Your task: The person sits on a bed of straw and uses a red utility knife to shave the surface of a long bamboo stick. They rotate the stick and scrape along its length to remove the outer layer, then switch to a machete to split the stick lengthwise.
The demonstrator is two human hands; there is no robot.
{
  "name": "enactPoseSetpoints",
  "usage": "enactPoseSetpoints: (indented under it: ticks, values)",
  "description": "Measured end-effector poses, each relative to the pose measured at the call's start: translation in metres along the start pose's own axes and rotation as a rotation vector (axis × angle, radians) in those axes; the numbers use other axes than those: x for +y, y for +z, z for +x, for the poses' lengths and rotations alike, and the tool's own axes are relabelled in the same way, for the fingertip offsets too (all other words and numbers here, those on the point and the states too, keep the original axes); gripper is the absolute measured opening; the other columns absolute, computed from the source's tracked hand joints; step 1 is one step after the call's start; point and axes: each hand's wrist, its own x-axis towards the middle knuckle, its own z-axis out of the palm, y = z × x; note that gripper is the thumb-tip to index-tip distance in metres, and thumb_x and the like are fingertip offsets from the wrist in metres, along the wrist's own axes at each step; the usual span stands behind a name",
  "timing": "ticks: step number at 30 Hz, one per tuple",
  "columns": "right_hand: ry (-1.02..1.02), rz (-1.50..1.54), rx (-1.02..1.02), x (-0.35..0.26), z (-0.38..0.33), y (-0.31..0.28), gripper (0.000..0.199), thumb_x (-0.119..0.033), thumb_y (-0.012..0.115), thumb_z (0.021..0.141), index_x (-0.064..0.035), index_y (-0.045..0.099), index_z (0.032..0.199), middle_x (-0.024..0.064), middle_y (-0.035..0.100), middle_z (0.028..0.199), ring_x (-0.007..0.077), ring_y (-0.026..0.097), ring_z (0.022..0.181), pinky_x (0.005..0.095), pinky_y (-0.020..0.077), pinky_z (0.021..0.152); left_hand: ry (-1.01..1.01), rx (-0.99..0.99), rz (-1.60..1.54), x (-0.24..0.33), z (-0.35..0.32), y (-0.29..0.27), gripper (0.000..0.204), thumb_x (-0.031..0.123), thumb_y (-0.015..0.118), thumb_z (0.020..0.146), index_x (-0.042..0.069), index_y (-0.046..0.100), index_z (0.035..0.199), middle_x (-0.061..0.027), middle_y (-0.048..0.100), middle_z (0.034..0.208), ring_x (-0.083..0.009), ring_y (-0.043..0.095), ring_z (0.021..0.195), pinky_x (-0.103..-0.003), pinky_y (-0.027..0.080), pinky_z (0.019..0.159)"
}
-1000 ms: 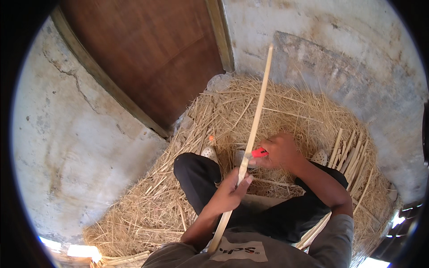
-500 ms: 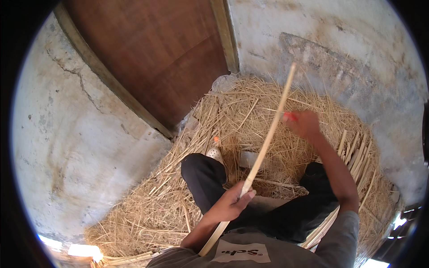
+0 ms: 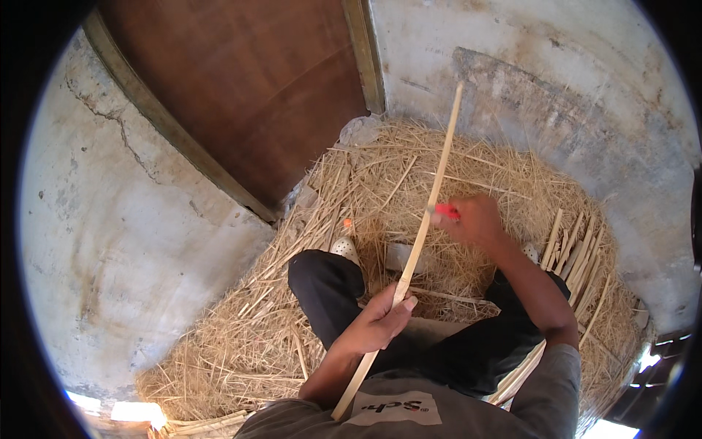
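A long pale bamboo strip (image 3: pixel 442 165) slants across the middle, from my chest up toward the far wall. My left hand (image 3: pixel 379 322) is closed around its lower part, near a node. Partway up the strip, my right hand (image 3: pixel 472 219) grips a small red-handled tool (image 3: pixel 447 211). The tool's greyish tip touches or nearly touches the strip's right side; motion blur hides its exact shape. Below the hands are my bent legs in dark trousers (image 3: pixel 325 293).
Straw-like shavings (image 3: pixel 241 351) cover the floor around me. A bundle of split strips (image 3: pixel 578 252) lies at my right. A brown door (image 3: pixel 248 88) and stained walls (image 3: pixel 585 95) enclose the far side. A small orange thing (image 3: pixel 347 222) lies near my left shoe (image 3: pixel 344 249).
My right hand has moved down and left along the strip with the red-handled tool. The strip's far end has swung slightly left and upward, while my left hand keeps its hold.
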Motion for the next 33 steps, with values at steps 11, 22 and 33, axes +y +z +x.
enactPoseSetpoints:
  ticks: [11,22,33]
  values:
    - [0.101,-0.032,0.165,0.029,0.001,0.006,0.058,-0.06,0.061,0.081,-0.0071,0.059,0.058,0.0101,0.049,0.048,0.0271,0.053,0.043,0.039,0.0421,0.044,0.038,-0.109,-0.026,-0.006,-0.011,-0.004,0.016,0.02,0.045,0.1,0.008,0.042,0.092,0.0044,0.035,0.055,-0.0042,0.032,0.041,-0.019,0.027,0.038]
    - [0.049,-0.193,0.164,0.048,0.011,-0.012,0.052,-0.059,0.064,0.077,-0.01,0.063,0.062,0.0081,0.055,0.051,0.0243,0.057,0.047,0.0368,0.0444,0.047,0.032,-0.121,0.093,-0.019,-0.03,-0.001,0.01,0.016,0.046,0.1,0.007,0.043,0.099,0.0057,0.037,0.071,-0.0016,0.033,0.058,-0.019,0.029,0.05]
    - [0.554,-0.269,0.233,0.134,0.025,-0.036,0.067,-0.067,0.047,0.085,-0.0042,0.065,0.069,0.0151,0.057,0.055,0.0334,0.059,0.055,0.0444,0.0469,0.054,0.006,-0.244,0.294,-0.04,-0.075,-0.002,0.009,0.013,0.05,0.098,0.007,0.044,0.098,0.0008,0.038,0.08,-0.0075,0.036,0.071,-0.024,0.034,0.064]
